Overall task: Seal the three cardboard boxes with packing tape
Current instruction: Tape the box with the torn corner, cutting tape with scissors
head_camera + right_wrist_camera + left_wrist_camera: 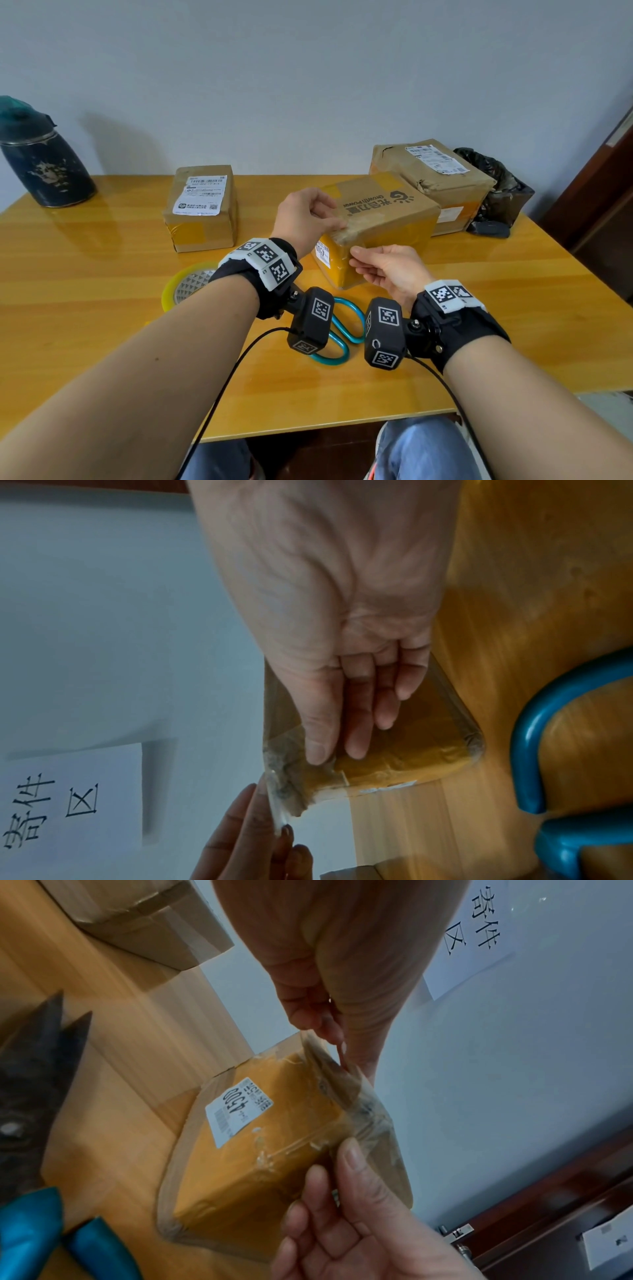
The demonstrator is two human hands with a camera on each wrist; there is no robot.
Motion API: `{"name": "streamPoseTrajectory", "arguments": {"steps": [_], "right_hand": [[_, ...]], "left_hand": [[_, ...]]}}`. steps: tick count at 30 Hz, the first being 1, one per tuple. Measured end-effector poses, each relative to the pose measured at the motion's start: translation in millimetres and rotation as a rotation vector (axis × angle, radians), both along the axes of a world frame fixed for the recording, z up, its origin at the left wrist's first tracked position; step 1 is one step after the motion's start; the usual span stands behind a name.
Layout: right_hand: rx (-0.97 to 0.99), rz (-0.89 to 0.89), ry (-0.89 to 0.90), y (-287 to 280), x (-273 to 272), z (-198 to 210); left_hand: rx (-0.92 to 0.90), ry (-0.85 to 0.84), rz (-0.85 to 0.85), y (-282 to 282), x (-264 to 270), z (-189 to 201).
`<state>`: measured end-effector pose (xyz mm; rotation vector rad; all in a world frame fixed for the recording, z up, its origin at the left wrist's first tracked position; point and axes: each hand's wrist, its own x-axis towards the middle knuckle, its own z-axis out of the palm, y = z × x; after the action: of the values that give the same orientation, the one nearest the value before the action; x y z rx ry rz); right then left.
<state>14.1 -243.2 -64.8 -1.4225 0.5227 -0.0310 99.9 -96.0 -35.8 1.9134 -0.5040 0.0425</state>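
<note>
The middle cardboard box [387, 212] with black print on top sits tilted on the table, its yellow taped end [267, 1150] facing me. A strip of clear packing tape [363, 1110] runs over that end's top edge. My left hand [337, 219] pinches the strip's free end [274, 796] at the box's near corner. My right hand [356, 262] lies with straight fingers [356, 737] on the yellow end face, thumb pressing the tape down. A small labelled box [202, 209] stands at the left and a large crumpled box [431, 178] behind at the right.
A yellow tape roll [186, 287] lies under my left wrist. Blue-handled scissors [342, 329] lie on the wooden table [85, 274] between my wrists. A dark thermos [41, 157] stands far left, a black bag [493, 192] far right. A wall runs behind.
</note>
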Motion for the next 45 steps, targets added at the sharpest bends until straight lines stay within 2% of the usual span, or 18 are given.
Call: {"name": "streamPoseTrajectory", "arguments": {"steps": [10,14,18,25,31,34,36,39,41,45], "right_hand": [[-0.059,-0.002,0.022,0.8,1.0,3.5],[-0.1,-0.013,0.045,-0.8,0.8,3.9],[-0.161,-0.025,0.06,-0.3,0.2,0.3],[-0.457,-0.088,-0.013,-4.9,-2.4,2.9],[-0.786,-0.165,-0.14,-2.9,0.2,25.1],[-0.891,-0.21,-0.232,1.1,0.0,36.2],[-0.925,-0.166,-0.328,6.1,-0.3,40.6],[-1.015,-0.05,-0.434,13.1,-0.3,41.9],[-1.082,0.024,-0.448,15.0,0.2,42.2],[-1.142,0.162,-0.398,10.9,0.8,41.2]], "left_hand": [[0.06,0.037,0.029,4.3,-1.9,2.0],[0.005,0.086,0.035,5.3,-4.3,1.1],[0.01,0.057,0.033,2.9,-4.9,-0.3],[-0.01,0.12,-0.006,1.2,-10.4,-4.1],[0.012,0.11,0.084,4.0,-13.5,-3.3],[0.003,0.015,0.131,5.6,-17.6,-0.8],[0.03,-0.082,0.128,5.6,-23.0,1.9],[0.197,-0.227,0.117,3.6,-30.2,-2.1],[0.29,-0.352,0.127,2.0,-33.0,-7.8],[0.347,-0.53,0.141,0.8,-34.9,-15.9]]}}
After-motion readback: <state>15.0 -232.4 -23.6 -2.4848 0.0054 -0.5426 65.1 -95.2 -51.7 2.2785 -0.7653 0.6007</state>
